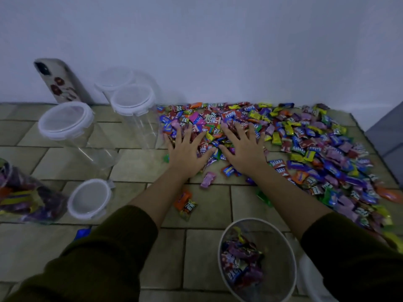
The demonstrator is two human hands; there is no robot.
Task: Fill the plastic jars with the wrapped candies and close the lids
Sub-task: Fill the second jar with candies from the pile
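A wide heap of wrapped candies (305, 136) in many colours covers the right and far side of the tiled surface. My left hand (187, 151) and my right hand (244, 149) lie flat on the heap's near left edge, fingers spread, side by side. An open clear jar (259, 258) stands near me at the bottom, partly filled with candies. Its white lid (309, 277) seems to lie just right of it, mostly hidden by my sleeve. A filled, closed jar (32, 192) lies on its side at the left, its white lid (89, 199) facing me.
Three empty lidded jars stand at the back left (69, 125), (133, 101), (113, 79). A phone (61, 81) leans against the wall behind them. A few loose candies (185, 201) lie between my arms. A grey object (388, 136) borders the far right.
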